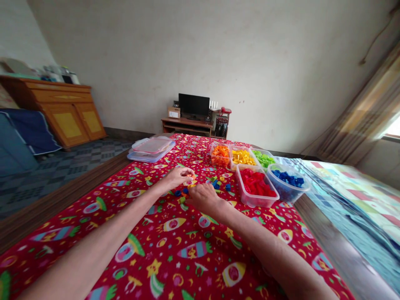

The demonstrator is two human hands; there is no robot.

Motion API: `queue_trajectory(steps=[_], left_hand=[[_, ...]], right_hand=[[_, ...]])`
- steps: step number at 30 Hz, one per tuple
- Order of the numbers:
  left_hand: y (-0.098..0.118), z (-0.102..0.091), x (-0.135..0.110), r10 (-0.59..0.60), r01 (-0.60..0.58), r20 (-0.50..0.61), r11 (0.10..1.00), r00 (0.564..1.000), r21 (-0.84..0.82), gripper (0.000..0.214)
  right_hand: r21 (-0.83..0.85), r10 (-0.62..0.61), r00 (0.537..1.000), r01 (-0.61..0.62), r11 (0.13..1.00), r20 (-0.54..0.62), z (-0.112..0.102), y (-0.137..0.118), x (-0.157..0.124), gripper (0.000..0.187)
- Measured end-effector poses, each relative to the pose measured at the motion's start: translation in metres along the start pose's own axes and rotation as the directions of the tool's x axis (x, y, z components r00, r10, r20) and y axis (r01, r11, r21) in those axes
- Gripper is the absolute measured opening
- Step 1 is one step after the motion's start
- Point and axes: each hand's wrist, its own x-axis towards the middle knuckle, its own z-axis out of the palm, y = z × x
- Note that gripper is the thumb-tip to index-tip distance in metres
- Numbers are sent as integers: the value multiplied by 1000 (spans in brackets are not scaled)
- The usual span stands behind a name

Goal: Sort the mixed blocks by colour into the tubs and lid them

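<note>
Fingers of left hand [178,176] pinch orange brick [193,177], right hand [204,197] grip unclear, tubs [256,203] beside, bare cloth [175,233] nearer.

light: soft daylight from window [393,130], right | shadows: faint | glare: window blown out | distortion: wide-angle stretch at edges | blur: lower corners soft, centre sharp

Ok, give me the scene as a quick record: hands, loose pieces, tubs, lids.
surface: red rocket-print tablecloth
left hand: fingertips at an orange piece, grip unclear
right hand: knuckles up, over the loose pieces
tubs: orange tub, yellow tub, green tub, red tub, blue tub, all open, right of the hands
lids: stack of lids, far left
</note>
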Motion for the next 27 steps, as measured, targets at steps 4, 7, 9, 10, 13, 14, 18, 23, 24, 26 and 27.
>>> queue_trajectory(steps=[4, 7, 9, 10, 13, 14, 18, 23, 24, 26, 27], left_hand=[[-3, -1, 0, -7, 7, -7, 1000, 1000, 9, 39], [-2, -2, 0, -24, 24, -2, 999, 1000, 26, 39], [0, -3, -1, -21, 22, -7, 1000, 1000, 22, 39], [2, -3, -2, -21, 21, -5, 1000, 1000, 10, 40], [6, -4, -3, -38, 40, 21, 997, 999, -66, 41], [7, -3, -3, -46, 48, 23, 994, 999, -96, 42], [15, 2, -7, -69, 60, -55, 985, 996, -162, 45], [28, 11, -9, -16, -8, -138, 985, 990, -172, 43], [30, 13, -8, 10, -31, -126, 987, 992, -158, 42], [31, 17, -7, 73, -83, -92, 990, 993, -110, 39], [30, 19, -6, 109, -115, -78, 990, 991, -80, 37]], right_hand=[[-6, 5, 1000, -5, 1000, -21, 9, -4, 3, 26], [-13, -11, 997, 10, 1000, -71, 16, -4, 4, 26], [9, -5, 996, 6, 1000, -92, 15, 0, 4, 26], [41, 4, 995, 0, 999, -104, 13, 4, 4, 25], [235, 44, 987, -7, 972, -154, 2, 20, 6, 20], [345, 73, 983, -11, 939, -167, -1, 26, 7, 19], [875, 253, 966, -78, 478, -52, 2, 44, 17, 22], [953, 237, 953, -120, -279, 189, 13, 48, 25, 17], [922, 220, 951, -127, -366, 218, 13, 47, 25, 15], [857, 192, 950, -122, -501, 247, 10, 44, 25, 14], [826, 179, 953, -107, -553, 244, 8, 43, 25, 14]])
